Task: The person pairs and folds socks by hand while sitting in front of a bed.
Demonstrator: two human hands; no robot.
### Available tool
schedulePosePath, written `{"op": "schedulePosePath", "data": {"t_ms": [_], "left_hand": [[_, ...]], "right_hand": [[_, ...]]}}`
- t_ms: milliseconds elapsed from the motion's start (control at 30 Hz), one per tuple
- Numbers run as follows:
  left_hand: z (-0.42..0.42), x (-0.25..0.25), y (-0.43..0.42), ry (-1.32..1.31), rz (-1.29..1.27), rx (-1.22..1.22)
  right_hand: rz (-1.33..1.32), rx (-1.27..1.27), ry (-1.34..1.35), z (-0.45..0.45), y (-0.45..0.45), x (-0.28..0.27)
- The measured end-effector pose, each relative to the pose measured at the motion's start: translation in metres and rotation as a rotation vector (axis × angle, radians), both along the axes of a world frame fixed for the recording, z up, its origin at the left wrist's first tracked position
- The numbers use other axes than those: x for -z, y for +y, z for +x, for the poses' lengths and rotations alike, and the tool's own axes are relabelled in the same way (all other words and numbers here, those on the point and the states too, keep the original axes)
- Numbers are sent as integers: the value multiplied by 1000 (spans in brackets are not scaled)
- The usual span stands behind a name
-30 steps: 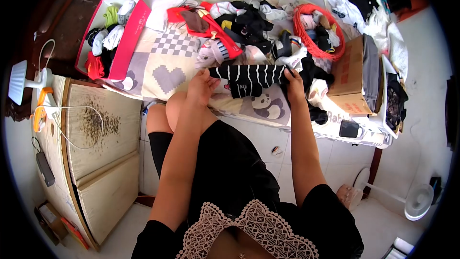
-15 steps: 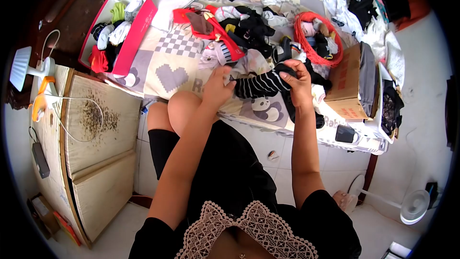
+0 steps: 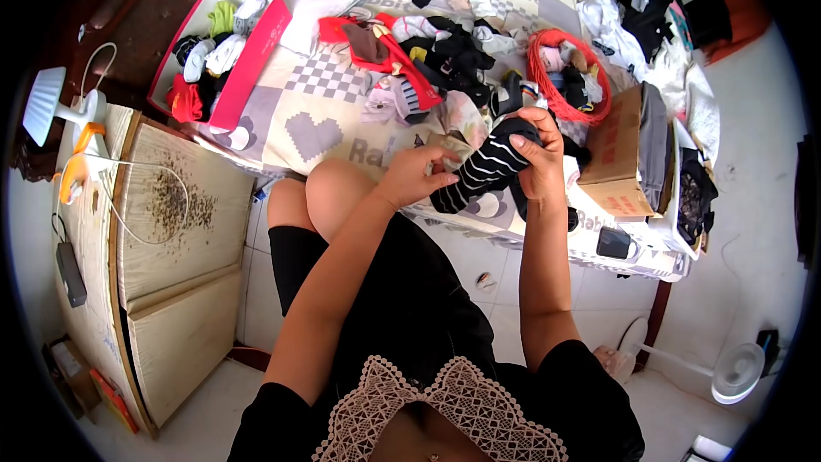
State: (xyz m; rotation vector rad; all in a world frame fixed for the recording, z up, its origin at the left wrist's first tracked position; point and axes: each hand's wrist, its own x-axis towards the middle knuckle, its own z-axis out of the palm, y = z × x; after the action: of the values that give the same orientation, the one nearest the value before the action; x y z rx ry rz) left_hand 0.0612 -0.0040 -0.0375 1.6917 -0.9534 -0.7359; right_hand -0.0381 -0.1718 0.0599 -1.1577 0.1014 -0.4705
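Note:
A black sock with white stripes hangs in front of me over the bed edge, its upper end bunched in my right hand. The fingers and thumb of that hand are closed round the dark cuff. Close to the sock's left side is my left hand, its thumb and fingers apart; whether a fingertip touches the fabric I cannot tell. Behind the sock lies a loose heap of dark and light socks, with a red garment at its left.
A pink-red box of rolled socks sits left on the bed. At right are a red woven basket with socks, a cardboard box and a phone. A wooden cabinet stands left; a white fan is right.
The sock has gone from stretched sideways between both hands to sloping down from my right hand. My left hand has moved right and lower, its fingers now spread off the sock's end.

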Motion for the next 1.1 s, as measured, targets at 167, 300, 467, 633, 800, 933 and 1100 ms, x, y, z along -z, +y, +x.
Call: {"op": "schedulePosePath", "data": {"t_ms": [167, 300, 467, 633, 800, 933, 1100], "left_hand": [[1, 12, -3, -41, -104, -59], [0, -10, 0, -188, -372, -202], [-6, -20, 1, -142, -534, -126], [-20, -43, 4, -102, -459, -132], [-24, -50, 10, -46, -311, -251], [-27, -83, 13, -328, -472, -330], [-29, -113, 11, -361, -481, -478]], "right_hand": [[-12, -17, -33, 2, 4, -5], [-60, -47, -1, 5, 8, -6], [-69, -47, 55, 14, 15, -3], [24, -87, -23, 18, 26, -18], [-53, -47, -54, 21, 28, -26], [-208, 5, 17, 18, 33, -35], [-421, -25, 2, 20, 48, -34]]}}
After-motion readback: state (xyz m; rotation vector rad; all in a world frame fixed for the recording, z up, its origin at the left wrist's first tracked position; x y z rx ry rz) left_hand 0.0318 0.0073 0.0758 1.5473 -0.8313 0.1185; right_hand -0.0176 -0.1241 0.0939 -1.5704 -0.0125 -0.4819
